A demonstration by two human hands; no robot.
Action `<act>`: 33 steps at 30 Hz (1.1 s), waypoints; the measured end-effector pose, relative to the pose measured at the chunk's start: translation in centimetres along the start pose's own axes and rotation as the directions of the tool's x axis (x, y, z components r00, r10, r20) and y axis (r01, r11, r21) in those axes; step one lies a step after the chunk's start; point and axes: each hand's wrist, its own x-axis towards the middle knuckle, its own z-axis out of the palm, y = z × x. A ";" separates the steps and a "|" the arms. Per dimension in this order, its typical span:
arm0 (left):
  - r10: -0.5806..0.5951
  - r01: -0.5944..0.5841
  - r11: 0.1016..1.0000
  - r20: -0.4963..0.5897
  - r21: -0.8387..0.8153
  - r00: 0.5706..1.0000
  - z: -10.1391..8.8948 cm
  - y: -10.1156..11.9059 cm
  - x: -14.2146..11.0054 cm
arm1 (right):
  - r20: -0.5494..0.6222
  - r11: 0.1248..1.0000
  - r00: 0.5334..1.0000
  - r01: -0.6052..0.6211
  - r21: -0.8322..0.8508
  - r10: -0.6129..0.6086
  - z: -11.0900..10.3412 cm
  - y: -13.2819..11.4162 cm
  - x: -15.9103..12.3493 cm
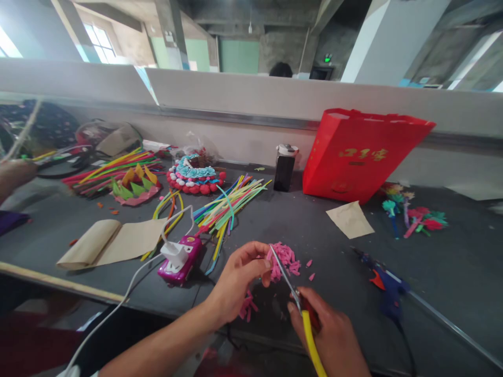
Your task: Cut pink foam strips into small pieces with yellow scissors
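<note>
My right hand (328, 330) grips scissors (286, 276) with a red and yellow handle. Their blades point up and left, across the edge of a heap of short pink cut pieces (286, 256). Close to the blade tip, my left hand (243, 275) is closed in a pinch, thumb against curled fingers. What sits between those fingertips is too small to make out, with pink pieces right behind them. A smaller cluster of pink pieces (247, 306) lies under my left wrist, partly hidden by it. Two loose pink bits are right of the heap.
Left are a purple power strip (181, 260) with a white plug, brown paper (118, 241) and coloured chenille stems (231, 207). Behind stand a bottle (285, 170) and a red bag (361, 157). A glue gun (387, 290) lies right. Another person's hand (15, 178) shows far left.
</note>
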 end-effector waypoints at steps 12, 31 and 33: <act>0.050 -0.041 0.995 -0.099 0.091 0.994 -0.4 -0.1 0.5 | 0.032 0.998 0.999 -0.037 -0.055 0.039 0.0 0.2 -0.1; -0.151 -0.329 0.099 0.341 0.939 0.928 -4.7 3.6 1.2 | 0.029 0.950 0.955 -0.295 0.100 0.294 -1.2 0.5 1.2; -0.266 -0.371 0.038 0.367 0.928 0.891 -5.0 3.5 0.8 | 0.037 0.951 0.956 -0.292 0.097 0.290 -1.2 0.6 1.2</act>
